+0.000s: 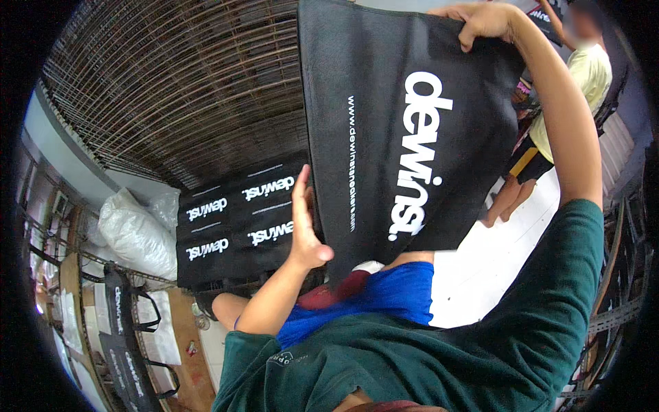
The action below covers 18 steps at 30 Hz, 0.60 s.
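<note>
A wide black fabric piece [374,137] with white lettering hangs upright in front of me, its lower part over my lap. My right hand [484,22] is raised and closed on its upper right corner, thumb on the near face. Beside the left edge of the cloth, my left hand [307,226] is held up with fingers stretched and thumb apart; it grips nothing. Whether its fingers touch the cloth I cannot make out. Behind this hand, more black printed fabric pieces [233,213] lie side by side.
A stack of wire racks [185,89] fills the upper left. Bulging clear plastic bags [137,233] stand beside it. Black bags with handles [127,357] lie on a shelf at lower left. At the upper right another person in a pale yellow shirt [573,89] stands on the white floor [473,275].
</note>
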{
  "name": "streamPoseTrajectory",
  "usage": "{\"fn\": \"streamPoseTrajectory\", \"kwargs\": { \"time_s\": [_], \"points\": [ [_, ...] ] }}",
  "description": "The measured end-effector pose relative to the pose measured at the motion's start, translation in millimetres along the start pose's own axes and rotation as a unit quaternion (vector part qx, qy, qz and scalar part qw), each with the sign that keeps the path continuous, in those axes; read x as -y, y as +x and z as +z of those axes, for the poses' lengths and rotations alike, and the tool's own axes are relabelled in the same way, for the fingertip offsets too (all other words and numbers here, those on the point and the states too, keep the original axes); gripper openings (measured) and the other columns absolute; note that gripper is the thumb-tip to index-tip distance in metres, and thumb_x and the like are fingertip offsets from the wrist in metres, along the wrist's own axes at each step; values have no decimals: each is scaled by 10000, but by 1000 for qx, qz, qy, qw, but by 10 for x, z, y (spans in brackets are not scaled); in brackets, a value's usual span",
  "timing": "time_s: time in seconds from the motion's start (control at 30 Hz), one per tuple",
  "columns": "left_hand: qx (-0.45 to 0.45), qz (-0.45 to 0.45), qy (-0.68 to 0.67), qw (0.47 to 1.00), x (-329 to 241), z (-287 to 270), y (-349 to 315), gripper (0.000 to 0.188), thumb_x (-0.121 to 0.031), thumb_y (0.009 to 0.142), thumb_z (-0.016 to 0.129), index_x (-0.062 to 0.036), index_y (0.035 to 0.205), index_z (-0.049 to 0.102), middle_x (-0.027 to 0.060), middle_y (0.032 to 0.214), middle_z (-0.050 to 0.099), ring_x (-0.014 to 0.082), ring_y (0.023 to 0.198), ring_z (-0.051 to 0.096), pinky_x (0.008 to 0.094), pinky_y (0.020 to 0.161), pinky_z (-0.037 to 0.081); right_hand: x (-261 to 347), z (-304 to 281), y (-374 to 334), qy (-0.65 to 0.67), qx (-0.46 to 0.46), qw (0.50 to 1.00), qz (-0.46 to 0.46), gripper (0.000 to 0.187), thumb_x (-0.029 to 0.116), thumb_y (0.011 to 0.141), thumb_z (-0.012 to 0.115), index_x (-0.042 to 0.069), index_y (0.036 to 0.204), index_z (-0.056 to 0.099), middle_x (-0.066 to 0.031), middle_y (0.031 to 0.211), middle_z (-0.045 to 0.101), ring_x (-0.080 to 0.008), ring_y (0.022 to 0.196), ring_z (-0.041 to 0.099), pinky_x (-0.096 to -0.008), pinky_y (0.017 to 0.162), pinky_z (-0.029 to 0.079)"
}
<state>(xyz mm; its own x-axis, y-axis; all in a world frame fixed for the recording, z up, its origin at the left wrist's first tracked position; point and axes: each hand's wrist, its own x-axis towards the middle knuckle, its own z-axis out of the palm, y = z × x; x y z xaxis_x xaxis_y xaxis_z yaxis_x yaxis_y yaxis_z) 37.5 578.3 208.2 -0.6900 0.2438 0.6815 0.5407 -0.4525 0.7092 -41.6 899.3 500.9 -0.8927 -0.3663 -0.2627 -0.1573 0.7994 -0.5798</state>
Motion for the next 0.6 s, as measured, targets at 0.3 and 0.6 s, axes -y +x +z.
{"fn": "streamPoseTrajectory", "kwargs": {
  "time_s": [0.3, 0.6],
  "points": [
    [-93, -189, -48, 976, 313, 173, 55, 256, -127, 920, 525, 54, 1098, 552, 110, 1013, 633, 131, 883, 603, 255, 803, 467, 155, 7, -131, -260, -187, 941, 111, 754, 84, 720, 646, 117, 1395, 311, -203, 1323, 446, -303, 1204, 423, -382, 997, 359],
    [4, -229, -169, 959, 663, 839, 476, 326, -38, 915, 462, 42, 1231, 458, 48, 1035, 595, 75, 921, 526, 226, 810, 439, -2471, 3628, -1564, 367, 86, 846, 377, 910, 761, 814, 173, -12, 1072, 577, -196, 926, 636, -253, 768, 625, -309, 666, 491]
  ]
}}
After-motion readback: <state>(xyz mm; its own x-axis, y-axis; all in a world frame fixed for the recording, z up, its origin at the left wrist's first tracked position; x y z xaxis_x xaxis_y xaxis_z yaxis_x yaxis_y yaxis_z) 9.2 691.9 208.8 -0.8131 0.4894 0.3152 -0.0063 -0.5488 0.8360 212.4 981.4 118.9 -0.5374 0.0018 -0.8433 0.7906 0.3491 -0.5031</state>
